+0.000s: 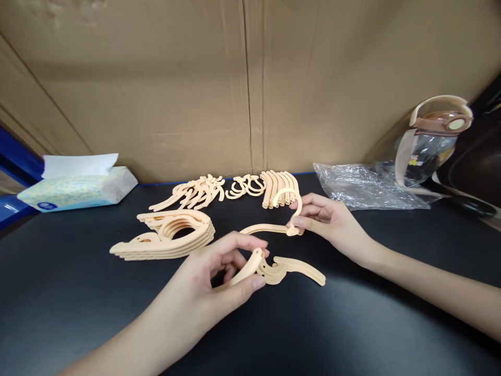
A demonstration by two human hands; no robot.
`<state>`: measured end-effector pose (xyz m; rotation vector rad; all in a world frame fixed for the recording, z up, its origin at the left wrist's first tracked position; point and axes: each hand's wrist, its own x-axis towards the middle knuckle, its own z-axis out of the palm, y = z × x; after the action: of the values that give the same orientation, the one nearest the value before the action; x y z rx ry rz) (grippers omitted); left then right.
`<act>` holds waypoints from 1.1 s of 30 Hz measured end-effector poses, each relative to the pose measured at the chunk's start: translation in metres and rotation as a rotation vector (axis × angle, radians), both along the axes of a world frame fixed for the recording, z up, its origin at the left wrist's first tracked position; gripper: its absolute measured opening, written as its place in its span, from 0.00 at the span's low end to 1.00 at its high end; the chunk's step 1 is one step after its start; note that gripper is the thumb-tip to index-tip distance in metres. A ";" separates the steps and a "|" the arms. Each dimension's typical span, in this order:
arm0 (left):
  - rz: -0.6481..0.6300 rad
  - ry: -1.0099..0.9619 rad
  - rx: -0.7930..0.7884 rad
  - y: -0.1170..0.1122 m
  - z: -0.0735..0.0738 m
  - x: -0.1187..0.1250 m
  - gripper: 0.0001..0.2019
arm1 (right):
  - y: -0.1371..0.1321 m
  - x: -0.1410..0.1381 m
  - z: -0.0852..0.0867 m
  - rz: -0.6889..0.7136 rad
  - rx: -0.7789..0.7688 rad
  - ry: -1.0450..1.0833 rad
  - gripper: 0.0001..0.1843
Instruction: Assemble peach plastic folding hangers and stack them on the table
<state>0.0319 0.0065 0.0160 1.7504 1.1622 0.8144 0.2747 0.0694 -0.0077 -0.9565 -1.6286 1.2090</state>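
My left hand (225, 269) pinches a peach plastic hanger arm piece (291, 267) just above the black table, thumb and fingers closed round its near end. My right hand (324, 219) grips a hook piece (287, 206) with a thin curved arm (260, 228) attached, fingers closed at the joint. The two parts lie close together but apart in the middle of the table.
A stack of hanger bodies (168, 237) lies to the left. Loose arm pieces (195, 193), small hooks (246, 186) and a row of curved parts (279, 185) sit by the cardboard wall. A tissue pack (78, 185) is far left; a plastic bag (360, 185) and a water bottle (434, 141) are right.
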 end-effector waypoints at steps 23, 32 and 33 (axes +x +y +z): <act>-0.109 0.187 0.091 -0.019 -0.009 0.003 0.05 | 0.000 -0.001 0.001 0.000 0.026 -0.041 0.14; -0.055 0.212 -0.032 -0.019 -0.006 0.007 0.08 | 0.000 0.001 -0.001 0.010 0.028 -0.034 0.14; -0.046 0.208 -0.044 -0.020 -0.007 0.007 0.08 | 0.000 0.001 -0.001 0.009 0.026 -0.035 0.14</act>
<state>0.0384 -0.0133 0.0094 1.8517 1.2596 0.5857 0.2759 0.0692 -0.0088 -0.9597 -1.6743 1.1800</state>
